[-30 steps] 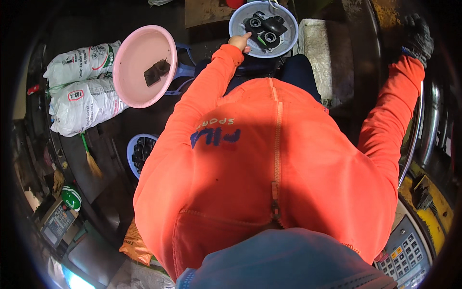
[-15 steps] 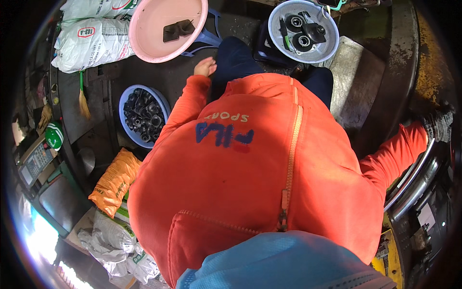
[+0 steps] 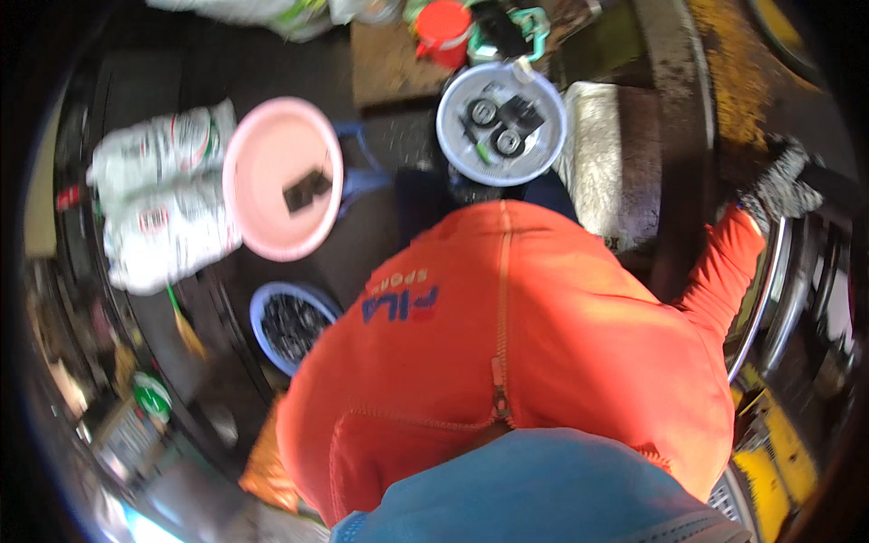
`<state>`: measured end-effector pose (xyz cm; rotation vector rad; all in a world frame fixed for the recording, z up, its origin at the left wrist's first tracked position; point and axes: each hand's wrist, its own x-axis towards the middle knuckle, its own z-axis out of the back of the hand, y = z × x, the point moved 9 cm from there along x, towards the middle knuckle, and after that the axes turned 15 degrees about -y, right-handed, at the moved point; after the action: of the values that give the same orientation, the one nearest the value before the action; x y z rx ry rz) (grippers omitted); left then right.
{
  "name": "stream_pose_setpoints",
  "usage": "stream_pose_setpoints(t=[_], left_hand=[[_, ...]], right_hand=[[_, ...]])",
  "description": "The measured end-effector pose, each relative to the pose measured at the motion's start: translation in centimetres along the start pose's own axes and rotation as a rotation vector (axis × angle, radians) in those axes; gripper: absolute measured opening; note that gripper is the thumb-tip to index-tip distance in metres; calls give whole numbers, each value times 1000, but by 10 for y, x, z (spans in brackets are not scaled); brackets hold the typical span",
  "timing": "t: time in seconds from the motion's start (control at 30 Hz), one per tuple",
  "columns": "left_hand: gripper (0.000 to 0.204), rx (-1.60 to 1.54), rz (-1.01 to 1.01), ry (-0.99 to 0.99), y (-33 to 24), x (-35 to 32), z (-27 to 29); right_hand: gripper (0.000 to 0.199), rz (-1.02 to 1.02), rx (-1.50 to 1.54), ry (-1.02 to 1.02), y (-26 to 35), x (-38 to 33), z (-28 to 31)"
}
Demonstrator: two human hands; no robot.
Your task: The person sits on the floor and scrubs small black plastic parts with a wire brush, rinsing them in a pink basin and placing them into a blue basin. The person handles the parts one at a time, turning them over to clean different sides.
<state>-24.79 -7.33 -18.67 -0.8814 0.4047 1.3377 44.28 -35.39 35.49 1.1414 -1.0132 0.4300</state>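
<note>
My right hand (image 3: 780, 188), in a grey knit glove, is out at the far right beside the machine. Its fingers look closed around a dark piece (image 3: 831, 187), which is too blurred and shadowed to name. A curved shiny metal bar (image 3: 768, 294) runs just below the wrist. My left hand is out of sight, and no left sleeve shows clear of my orange jacket. Ahead of me, a pale blue perforated basket (image 3: 554, 156) holds black round parts (image 3: 509, 140). To its left, a pink basin (image 3: 272, 231) has dark square-looking pieces (image 3: 308, 190) in it.
A blue basin (image 3: 262, 339) of black parts stands at my left, partly behind my jacket. White sacks (image 3: 172, 235), a small broom (image 3: 188, 333) and an orange sack (image 3: 270, 466) lie further left. A red container (image 3: 444, 32) stands at the back. Yellow machine parts (image 3: 783, 452) are at lower right.
The view has shifted, bringing more of the back into sight. My left hand, bare and visible before, has gone from view. My gloved right hand now appears further up, beside the dark piece.
</note>
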Motion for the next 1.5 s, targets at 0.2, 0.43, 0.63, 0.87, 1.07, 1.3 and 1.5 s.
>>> stream_pose_setpoints(t=[0.2,0.43,0.63,0.87,1.07,1.3,1.5], left_hand=[[11,75,-95,161,-56,57,82],[12,133,-291,300,-201,125,160],[14,187,-491,513,-328,130,131],[16,215,-519,677,-365,98,98],[19,266,-443,826,-319,101,92],[28,180,-351,850,-300,94,122],[37,166,-590,909,-369,17,117]], right_hand=[[14,-155,9,-155,12,-20,25],[48,-138,-147,-318,31,-34,41],[61,-445,-868,-186,31,-216,152],[60,-1029,-1338,469,64,-494,345],[78,-1734,-1435,429,161,-634,413],[79,-1779,-1141,527,117,-704,355],[76,-1698,-1114,601,130,-707,338]])
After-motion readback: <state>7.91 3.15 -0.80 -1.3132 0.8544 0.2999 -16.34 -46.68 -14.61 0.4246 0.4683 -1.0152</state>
